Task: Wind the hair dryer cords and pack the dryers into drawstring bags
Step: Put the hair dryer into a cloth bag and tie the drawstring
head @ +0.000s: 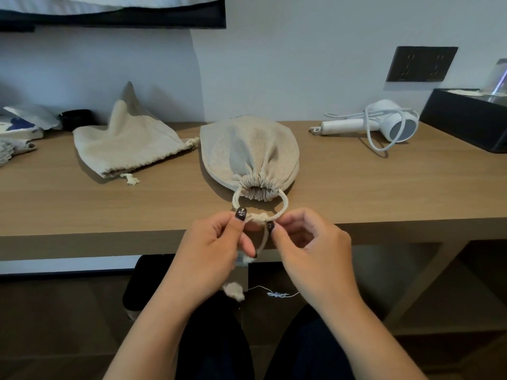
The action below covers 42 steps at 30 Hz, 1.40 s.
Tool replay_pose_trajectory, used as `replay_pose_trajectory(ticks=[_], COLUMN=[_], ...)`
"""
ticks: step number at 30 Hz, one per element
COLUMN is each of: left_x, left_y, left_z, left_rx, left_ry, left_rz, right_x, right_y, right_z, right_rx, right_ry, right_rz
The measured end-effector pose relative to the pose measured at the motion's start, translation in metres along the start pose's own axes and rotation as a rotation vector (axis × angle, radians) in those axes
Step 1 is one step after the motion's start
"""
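A full beige drawstring bag [248,152] lies in the middle of the wooden table [356,193], its mouth gathered shut and facing me. Its cream drawstring [256,218] loops out from the mouth to a knot at the table's front edge. My left hand [212,250] pinches the cord left of the knot. My right hand [310,248] pinches it on the right. Frayed cord ends hang below my hands. A second beige bag [126,144] lies flat and limp at the left. A white hair dryer [381,124] lies at the back right with its cord looped loosely over it.
A black box [466,116] stands at the far right under a dark wall socket [421,64]. Packets and cloth [24,127] lie at the far left with a small black object [75,117]. A dark shelf [109,15] hangs above left. My legs are under the table.
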<state>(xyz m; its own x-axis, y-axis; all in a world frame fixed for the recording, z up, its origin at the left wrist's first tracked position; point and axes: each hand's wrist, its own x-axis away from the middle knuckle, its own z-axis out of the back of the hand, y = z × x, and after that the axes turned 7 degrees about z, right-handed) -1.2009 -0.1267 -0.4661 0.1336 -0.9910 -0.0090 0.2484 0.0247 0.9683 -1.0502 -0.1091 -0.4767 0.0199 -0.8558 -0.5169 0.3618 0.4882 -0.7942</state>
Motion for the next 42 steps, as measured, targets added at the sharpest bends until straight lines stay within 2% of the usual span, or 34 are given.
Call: replay_pose_trajectory(ticks=[1, 3, 9, 12, 14, 15, 18, 20, 23, 27, 32, 34, 36, 39, 42], left_x=[0.0, 0.001, 0.008, 0.013, 0.015, 0.016, 0.015, 0.016, 0.021, 0.022, 0.006, 0.003, 0.002, 0.003, 0.007], left_y=[0.001, 0.002, 0.002, 0.002, 0.004, 0.004, 0.001, 0.003, 0.013, 0.022, 0.015, 0.011, 0.008, 0.012, 0.017], left_z=[0.0, 0.0, 0.004, 0.003, 0.001, -0.001, -0.005, -0.006, -0.004, 0.007, 0.035, 0.035, 0.031, 0.022, 0.009], left_rx=[-0.067, -0.12, -0.074, 0.021, 0.07, 0.067, -0.003, 0.044, 0.073, -0.078, -0.237, -0.292, -0.293, 0.002, 0.123], left_ry=[0.032, 0.052, 0.022, -0.061, -0.113, -0.117, -0.028, 0.033, 0.022, 0.074, 0.245, 0.216, 0.158, -0.056, -0.194], left_rz=[-0.043, -0.107, -0.13, -0.127, -0.125, -0.131, -0.136, -0.131, -0.141, -0.239, -0.289, -0.281, -0.24, -0.049, 0.059], right_x=[0.001, 0.001, 0.006, 0.001, -0.003, -0.004, -0.008, -0.012, -0.016, -0.016, -0.032, -0.032, -0.031, -0.027, -0.024], right_y=[-0.001, -0.003, -0.006, -0.007, -0.013, -0.016, -0.021, -0.023, -0.03, -0.037, -0.015, -0.007, -0.003, -0.003, -0.005], right_z=[-0.004, -0.008, -0.009, -0.001, 0.006, 0.01, 0.016, 0.018, 0.028, 0.046, 0.078, 0.083, 0.084, 0.08, 0.067], right_rx=[0.031, 0.066, -0.131, -0.434, -0.72, -0.784, -0.636, -0.464, -0.368, -0.241, -0.014, 0.005, -0.041, -0.32, -0.658], right_ry=[0.059, 0.076, -0.092, -0.195, -0.295, -0.338, -0.375, -0.356, -0.32, -0.305, -0.118, -0.142, -0.261, -0.482, -0.553], right_rz=[0.039, 0.103, 0.057, -0.135, -0.376, -0.477, -0.615, -0.555, -0.414, -0.234, -0.159, -0.134, -0.181, -0.371, -0.519])
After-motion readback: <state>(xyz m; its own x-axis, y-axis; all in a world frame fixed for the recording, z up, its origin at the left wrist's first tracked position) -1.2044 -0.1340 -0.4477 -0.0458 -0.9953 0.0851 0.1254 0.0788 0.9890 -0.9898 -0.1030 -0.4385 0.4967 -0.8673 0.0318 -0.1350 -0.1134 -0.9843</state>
